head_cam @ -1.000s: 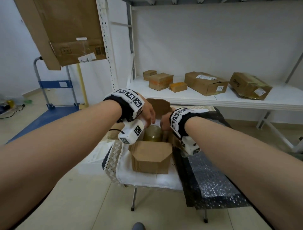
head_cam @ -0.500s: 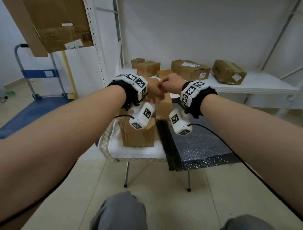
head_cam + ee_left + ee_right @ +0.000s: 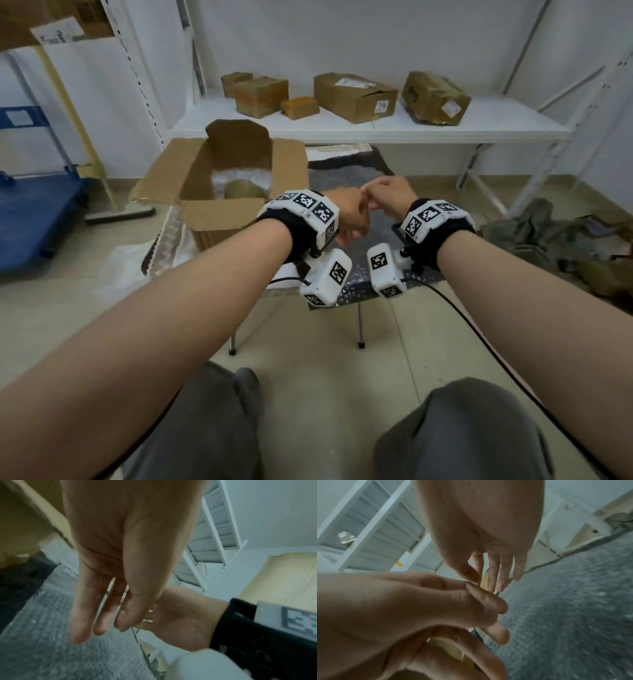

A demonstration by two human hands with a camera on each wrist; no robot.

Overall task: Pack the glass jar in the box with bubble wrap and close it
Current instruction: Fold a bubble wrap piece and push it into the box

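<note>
The cardboard box [image 3: 219, 219] stands open on a small table, flaps spread. Inside it the glass jar [image 3: 244, 189] sits with white bubble wrap [image 3: 236, 174] packed round it. My left hand [image 3: 352, 216] and right hand [image 3: 387, 193] hover right of the box, touching each other, above a loose bubble wrap sheet [image 3: 359, 274]. The left wrist view shows the left hand [image 3: 102, 615] with relaxed straight fingers, empty, and the right hand [image 3: 180, 615] behind it. In the right wrist view the right hand [image 3: 488, 568] hangs empty, its thumb against the left hand [image 3: 436, 608].
Several cardboard boxes [image 3: 352, 96] lie on a white shelf [image 3: 445, 126] behind the table. A blue cart [image 3: 30, 219] stands at the left. A heap of grey cloth [image 3: 548, 233] lies on the floor at the right. My knees [image 3: 455, 428] are below.
Both hands have come out of the box and moved right, over the bubble wrap sheet, meeting each other. The view has pulled back, and the box's inside now shows.
</note>
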